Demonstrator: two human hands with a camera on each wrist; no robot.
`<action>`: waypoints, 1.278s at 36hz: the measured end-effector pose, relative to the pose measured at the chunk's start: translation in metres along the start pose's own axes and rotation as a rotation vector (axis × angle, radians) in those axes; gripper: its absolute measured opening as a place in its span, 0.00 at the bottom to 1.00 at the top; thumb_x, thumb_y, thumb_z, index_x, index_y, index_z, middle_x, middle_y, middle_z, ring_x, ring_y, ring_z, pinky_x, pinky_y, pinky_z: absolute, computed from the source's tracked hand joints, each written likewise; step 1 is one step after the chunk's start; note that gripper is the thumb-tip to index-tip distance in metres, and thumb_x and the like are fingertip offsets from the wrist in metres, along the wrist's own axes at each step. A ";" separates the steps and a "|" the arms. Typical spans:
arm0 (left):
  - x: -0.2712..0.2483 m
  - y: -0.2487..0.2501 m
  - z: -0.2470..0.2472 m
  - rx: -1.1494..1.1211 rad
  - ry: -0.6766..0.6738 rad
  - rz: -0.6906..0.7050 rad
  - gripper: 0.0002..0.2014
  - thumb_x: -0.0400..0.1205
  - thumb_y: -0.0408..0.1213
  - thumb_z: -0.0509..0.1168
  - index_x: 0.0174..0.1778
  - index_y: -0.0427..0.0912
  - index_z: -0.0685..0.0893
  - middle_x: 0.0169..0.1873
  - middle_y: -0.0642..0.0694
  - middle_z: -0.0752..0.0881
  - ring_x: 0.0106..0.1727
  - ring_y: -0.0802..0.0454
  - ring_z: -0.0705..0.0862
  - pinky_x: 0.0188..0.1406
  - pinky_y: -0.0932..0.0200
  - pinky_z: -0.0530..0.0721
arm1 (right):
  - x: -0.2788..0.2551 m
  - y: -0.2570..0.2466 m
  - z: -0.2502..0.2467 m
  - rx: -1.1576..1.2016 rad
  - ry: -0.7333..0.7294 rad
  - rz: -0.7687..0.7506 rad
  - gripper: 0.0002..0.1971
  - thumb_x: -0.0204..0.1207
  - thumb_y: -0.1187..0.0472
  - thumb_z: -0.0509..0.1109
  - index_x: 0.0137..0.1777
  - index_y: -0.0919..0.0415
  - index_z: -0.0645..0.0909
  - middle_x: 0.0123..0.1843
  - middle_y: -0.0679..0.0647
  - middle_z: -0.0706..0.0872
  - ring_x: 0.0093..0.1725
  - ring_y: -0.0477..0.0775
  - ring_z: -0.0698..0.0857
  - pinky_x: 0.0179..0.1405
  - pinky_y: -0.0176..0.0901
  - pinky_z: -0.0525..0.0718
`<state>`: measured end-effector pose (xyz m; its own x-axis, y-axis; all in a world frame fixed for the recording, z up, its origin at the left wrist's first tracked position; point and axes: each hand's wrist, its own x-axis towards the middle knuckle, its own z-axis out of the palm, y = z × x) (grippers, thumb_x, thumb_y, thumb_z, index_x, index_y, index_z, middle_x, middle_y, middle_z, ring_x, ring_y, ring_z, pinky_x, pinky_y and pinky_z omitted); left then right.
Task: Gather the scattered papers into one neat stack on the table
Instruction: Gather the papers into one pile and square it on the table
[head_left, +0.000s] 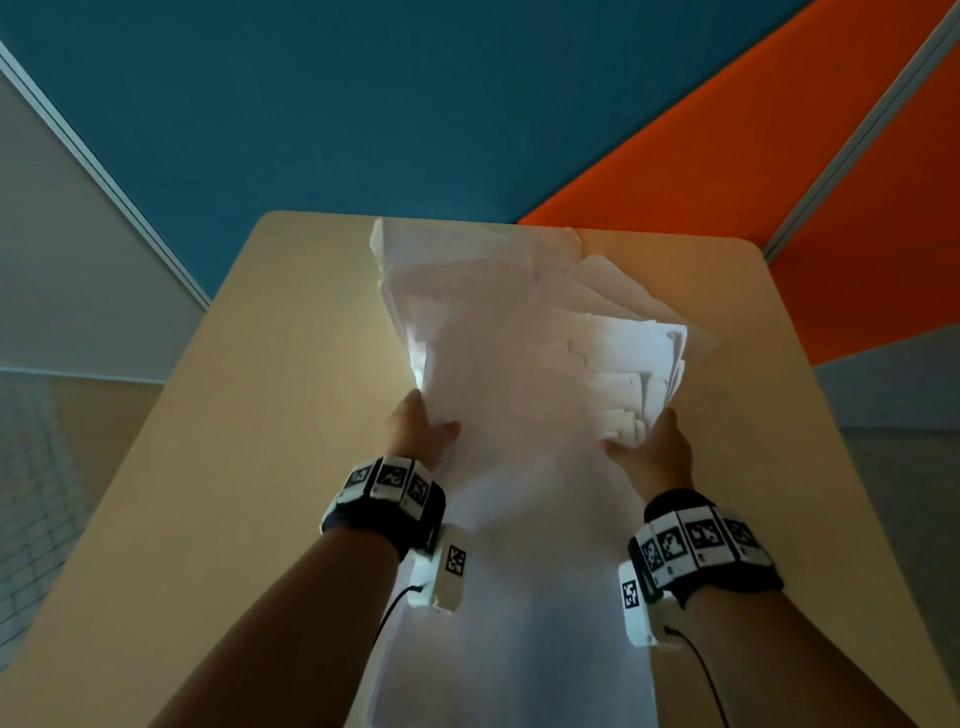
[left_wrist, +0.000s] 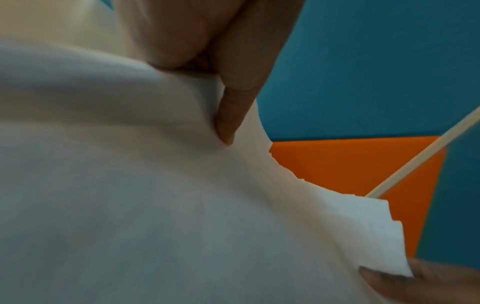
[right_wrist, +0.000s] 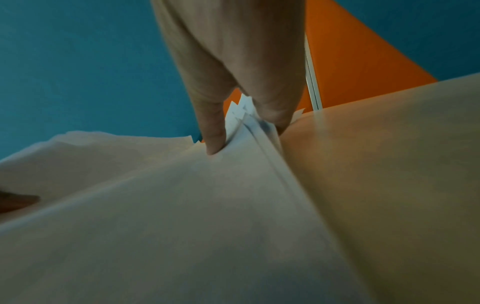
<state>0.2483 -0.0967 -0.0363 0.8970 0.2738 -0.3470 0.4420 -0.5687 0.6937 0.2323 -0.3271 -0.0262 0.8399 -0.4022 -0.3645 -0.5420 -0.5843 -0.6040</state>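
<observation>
I am holding one loose bundle of white papers (head_left: 519, 364), too many sheets to count, their far edges fanned out and uneven, over the middle of the tan worktop (head_left: 260, 415). My left hand (head_left: 415, 431) is pinching the bundle's left edge, thumb on top. My right hand (head_left: 654, 452) is pinching the right edge the same way, thumb lying across the top sheet and fingers tucked beneath.

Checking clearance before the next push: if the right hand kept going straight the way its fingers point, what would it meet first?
The right hand already grips the papers, and its fingers point away across the table. Going on, it would likely slide along the fanned sheet edges, then past the table's far edge to the orange panel; depth is unclear.
</observation>
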 end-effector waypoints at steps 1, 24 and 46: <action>-0.004 -0.005 0.000 -0.001 0.000 0.001 0.23 0.72 0.33 0.72 0.61 0.28 0.76 0.60 0.29 0.83 0.60 0.35 0.81 0.58 0.48 0.78 | -0.003 0.002 0.000 -0.006 -0.006 -0.005 0.34 0.71 0.61 0.74 0.72 0.72 0.61 0.72 0.70 0.74 0.70 0.68 0.75 0.65 0.51 0.75; -0.206 -0.096 0.013 1.188 -0.571 1.135 0.61 0.51 0.74 0.59 0.78 0.42 0.60 0.77 0.41 0.71 0.76 0.43 0.72 0.63 0.32 0.78 | -0.053 0.054 -0.014 -0.163 -0.168 -0.300 0.51 0.67 0.60 0.77 0.82 0.58 0.45 0.79 0.69 0.54 0.79 0.66 0.54 0.76 0.56 0.62; -0.155 -0.054 0.023 0.937 -0.576 0.846 0.43 0.71 0.51 0.64 0.75 0.59 0.42 0.83 0.39 0.51 0.83 0.36 0.50 0.75 0.22 0.51 | -0.029 0.038 -0.019 -0.191 -0.191 -0.193 0.42 0.73 0.54 0.71 0.80 0.60 0.50 0.78 0.69 0.61 0.77 0.70 0.62 0.75 0.62 0.65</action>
<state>0.0850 -0.1265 -0.0344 0.6558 -0.6365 -0.4059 -0.6039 -0.7649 0.2238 0.1868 -0.3511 -0.0250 0.9084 -0.1420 -0.3933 -0.3526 -0.7657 -0.5380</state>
